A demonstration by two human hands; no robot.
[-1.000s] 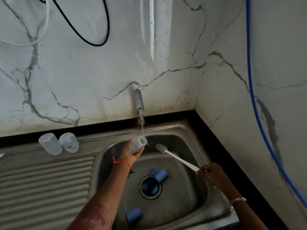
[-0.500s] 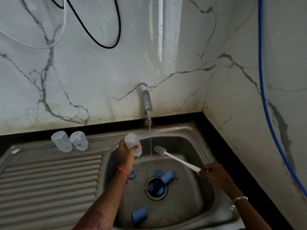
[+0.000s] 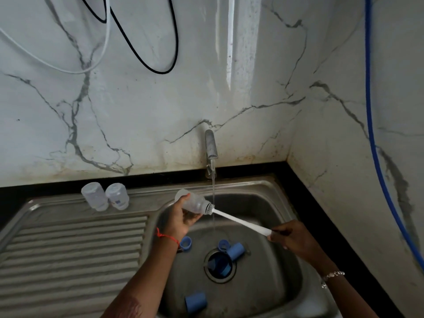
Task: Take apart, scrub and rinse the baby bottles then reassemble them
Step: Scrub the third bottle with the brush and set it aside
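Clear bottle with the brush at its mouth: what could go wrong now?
The clear plastic baby bottle is held sideways by the left hand alone. A hard push from the white long-handled brush in the right hand might knock it into the steel sink. The small blue ring lies at the edge of the open drain, so the running water could perhaps wash it in.

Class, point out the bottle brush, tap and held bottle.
bottle brush [image 3: 241,222], head view, on its white handle.
tap [image 3: 211,143], head view, on its spout.
held bottle [image 3: 195,202], head view, on its clear body.
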